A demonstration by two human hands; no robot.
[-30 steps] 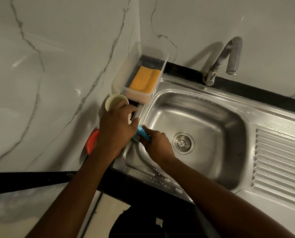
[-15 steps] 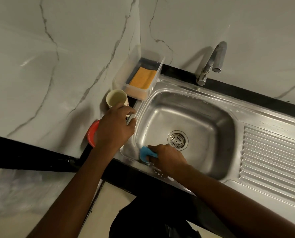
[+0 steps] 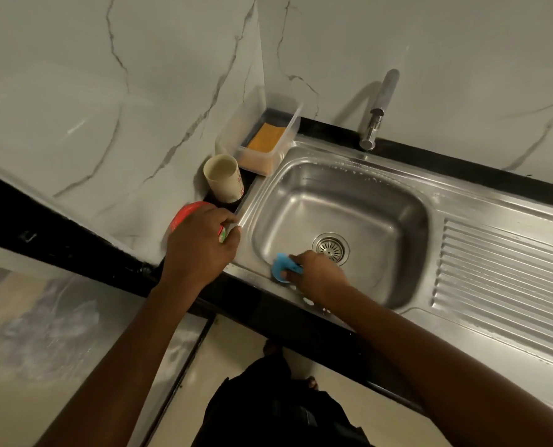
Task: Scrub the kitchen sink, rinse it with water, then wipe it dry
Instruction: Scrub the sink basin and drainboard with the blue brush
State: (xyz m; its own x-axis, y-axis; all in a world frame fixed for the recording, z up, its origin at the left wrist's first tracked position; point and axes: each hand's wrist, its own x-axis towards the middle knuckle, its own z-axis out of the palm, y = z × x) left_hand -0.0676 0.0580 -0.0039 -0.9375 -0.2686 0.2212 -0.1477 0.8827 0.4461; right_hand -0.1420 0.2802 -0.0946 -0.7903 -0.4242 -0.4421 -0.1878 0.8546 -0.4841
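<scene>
The steel sink (image 3: 301, 201) has a round drain (image 3: 330, 248) in the middle of its floor. My right hand (image 3: 320, 275) reaches over the near rim and is shut on a blue scrubber (image 3: 283, 267). It presses the scrubber on the basin's near-left bottom corner, just left of the drain. My left hand (image 3: 201, 243) is curled on the sink's left rim, and a small red-and-green item (image 3: 222, 235) peeks out between its thumb and fingers. The tap (image 3: 378, 111) stands at the back with no water running. Soap suds dot the rims.
A clear plastic box (image 3: 293, 124) holding an orange cloth (image 3: 265, 137) sits at the back left corner. A beige cup (image 3: 223, 179) and a red dish (image 3: 185, 214) stand left of the basin. The ribbed drainboard (image 3: 501, 269) lies to the right.
My right hand has slid the blue scrubber from the basin's left wall down to the near-left bottom, closer to the drain. My left hand stays on the left rim.
</scene>
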